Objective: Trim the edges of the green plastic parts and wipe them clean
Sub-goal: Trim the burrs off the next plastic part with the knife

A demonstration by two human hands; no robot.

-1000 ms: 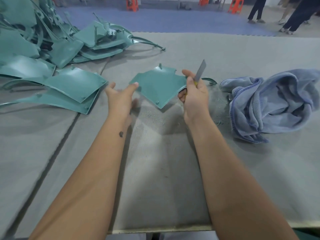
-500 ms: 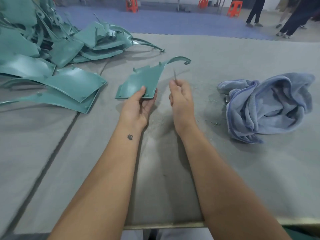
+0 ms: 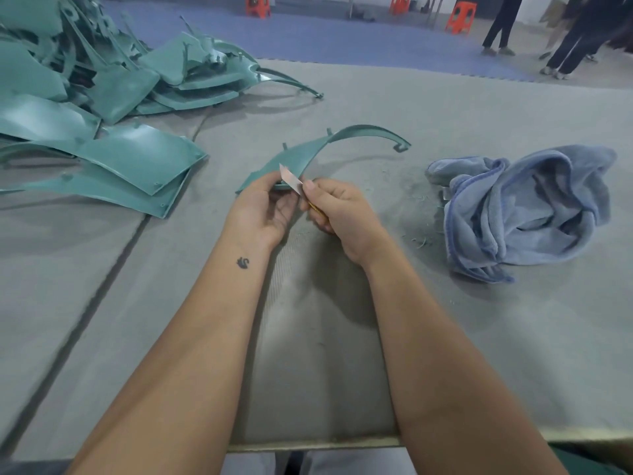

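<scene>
While the left hand (image 3: 262, 209) grips the near edge of a green plastic part (image 3: 294, 159), the right hand (image 3: 337, 212) is closed around a knife (image 3: 291, 180) — its pale blade rests against that same edge, just beside the left fingers. The part is held just above the grey table (image 3: 479, 337), its thin curved arm reaching away to the right. A crumpled blue towel (image 3: 527, 210) lies well apart on the right — a pile of green parts (image 3: 102, 97) sits at far left.
</scene>
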